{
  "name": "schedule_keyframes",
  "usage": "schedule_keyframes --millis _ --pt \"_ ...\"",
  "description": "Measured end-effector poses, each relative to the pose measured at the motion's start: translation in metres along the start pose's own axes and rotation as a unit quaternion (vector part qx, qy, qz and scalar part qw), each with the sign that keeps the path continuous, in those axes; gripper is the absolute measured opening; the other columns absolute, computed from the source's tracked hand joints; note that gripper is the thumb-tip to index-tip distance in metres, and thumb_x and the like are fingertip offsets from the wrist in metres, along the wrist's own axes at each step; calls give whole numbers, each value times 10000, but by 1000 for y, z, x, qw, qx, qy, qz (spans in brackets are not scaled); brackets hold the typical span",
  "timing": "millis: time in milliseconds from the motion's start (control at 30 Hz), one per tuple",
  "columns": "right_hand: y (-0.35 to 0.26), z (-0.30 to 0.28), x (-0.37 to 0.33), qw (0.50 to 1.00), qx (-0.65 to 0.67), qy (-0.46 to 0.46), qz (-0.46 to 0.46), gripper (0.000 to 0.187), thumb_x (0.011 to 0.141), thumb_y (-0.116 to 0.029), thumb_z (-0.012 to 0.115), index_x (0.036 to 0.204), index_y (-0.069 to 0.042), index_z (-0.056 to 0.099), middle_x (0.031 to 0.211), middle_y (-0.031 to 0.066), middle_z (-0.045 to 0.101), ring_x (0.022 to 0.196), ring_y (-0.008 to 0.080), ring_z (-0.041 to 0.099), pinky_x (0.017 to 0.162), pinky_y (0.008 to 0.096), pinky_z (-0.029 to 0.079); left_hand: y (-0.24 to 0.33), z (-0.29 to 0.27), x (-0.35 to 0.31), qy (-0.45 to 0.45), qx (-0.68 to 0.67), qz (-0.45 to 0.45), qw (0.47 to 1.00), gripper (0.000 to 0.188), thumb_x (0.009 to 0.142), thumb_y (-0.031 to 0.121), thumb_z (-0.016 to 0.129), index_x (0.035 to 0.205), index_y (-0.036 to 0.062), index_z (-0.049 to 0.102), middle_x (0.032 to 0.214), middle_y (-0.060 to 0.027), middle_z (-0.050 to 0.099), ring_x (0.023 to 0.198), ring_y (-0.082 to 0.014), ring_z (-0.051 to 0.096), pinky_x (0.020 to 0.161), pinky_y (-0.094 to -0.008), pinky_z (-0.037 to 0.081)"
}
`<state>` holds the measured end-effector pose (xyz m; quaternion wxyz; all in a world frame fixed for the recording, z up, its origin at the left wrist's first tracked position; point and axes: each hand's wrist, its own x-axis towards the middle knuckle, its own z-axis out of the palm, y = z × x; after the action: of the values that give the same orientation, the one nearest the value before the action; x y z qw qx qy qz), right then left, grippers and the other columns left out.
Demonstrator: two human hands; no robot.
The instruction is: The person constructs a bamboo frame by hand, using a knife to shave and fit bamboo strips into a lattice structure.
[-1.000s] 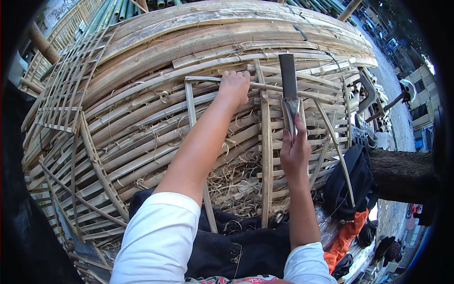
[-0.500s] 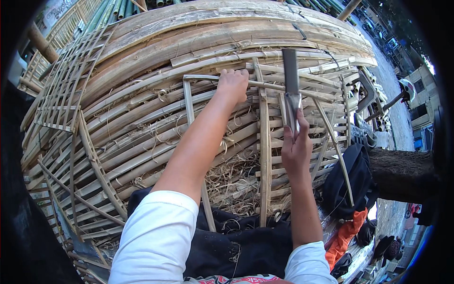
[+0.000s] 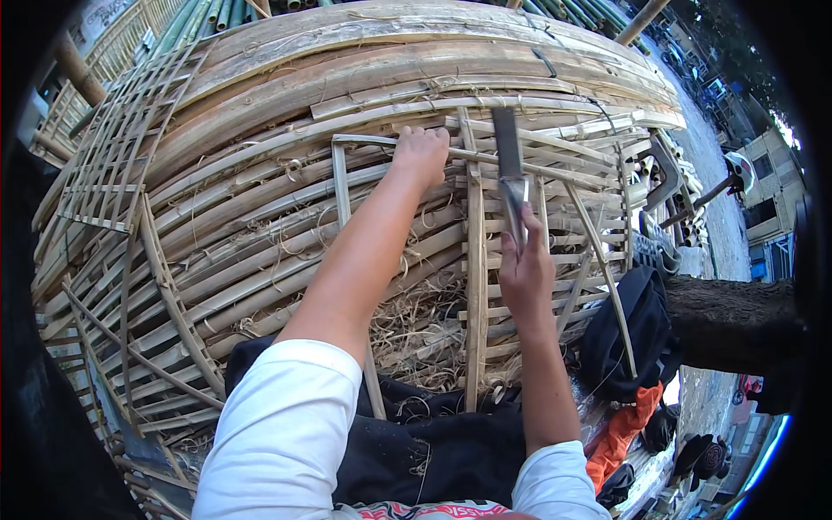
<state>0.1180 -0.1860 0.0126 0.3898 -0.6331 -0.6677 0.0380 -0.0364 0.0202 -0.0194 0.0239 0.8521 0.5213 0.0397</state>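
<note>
My left hand (image 3: 422, 158) is closed around a long, thin bamboo strip (image 3: 368, 140) that runs from left to right over the slats. My right hand (image 3: 527, 282) grips the metal handle of a knife with a broad, dark, straight blade (image 3: 507, 143). The blade points away from me and overlaps the strip in the view; whether they touch I cannot tell. An upright bamboo batten (image 3: 475, 286) stands between my hands, crossed by the short slats of a bamboo panel (image 3: 572, 225). Another upright strip (image 3: 341, 182) is left of my left hand.
Split bamboo lengths (image 3: 286, 204) fill the middle, with curly shavings (image 3: 416, 325) among them. A bamboo lattice (image 3: 130, 130) leans at the left. Dark cloth (image 3: 624, 321) and orange cloth (image 3: 624, 438) lie at the right, beside a thick log (image 3: 728, 325). Green poles (image 3: 230, 16) are stacked behind.
My right hand has moved slightly left, and the knife blade has come lower and closer to the upright batten. The left hand keeps its hold on the bamboo strip.
</note>
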Motion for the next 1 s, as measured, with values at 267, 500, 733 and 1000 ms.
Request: schedule_keyframes --millis 267,500,733,1000 --pt "11 4 1 969 -137 -171 117 418 993 -248 526 1389 -181 412 834 267 667 816 493 640 701 555 486 2 -2 0 1 -23 10 1000 547 731 193 755 1204 41 526 1200 -153 658 1161 -308 609 991 -471 429" --pt "9 -1 -9 999 -21 -39 29 447 990 -151 548 1407 -167 387 1189 250 642 889 452 672 741 513 520 1 -4 -2 -2 -25 16 1000 520 738 179 737 1194 39 530 1200 -153 658 1160 -312 608 993 -470 427" --pt "7 -2 5 962 -165 -185 116 450 996 -232 517 1420 -161 387 923 252 678 806 462 661 687 552 498 0 0 -1 11 -17 14 1000 540 728 181 747 1201 38 528 1205 -156 652 1156 -314 614 990 -468 441" --pt "28 14 -7 945 -191 -213 156 451 989 -236 530 1419 -155 424 981 245 684 843 441 669 680 515 515 1 7 -2 2 -18 27 999 577 721 218 767 1207 30 520 1211 -165 652 1161 -317 612 991 -470 437"
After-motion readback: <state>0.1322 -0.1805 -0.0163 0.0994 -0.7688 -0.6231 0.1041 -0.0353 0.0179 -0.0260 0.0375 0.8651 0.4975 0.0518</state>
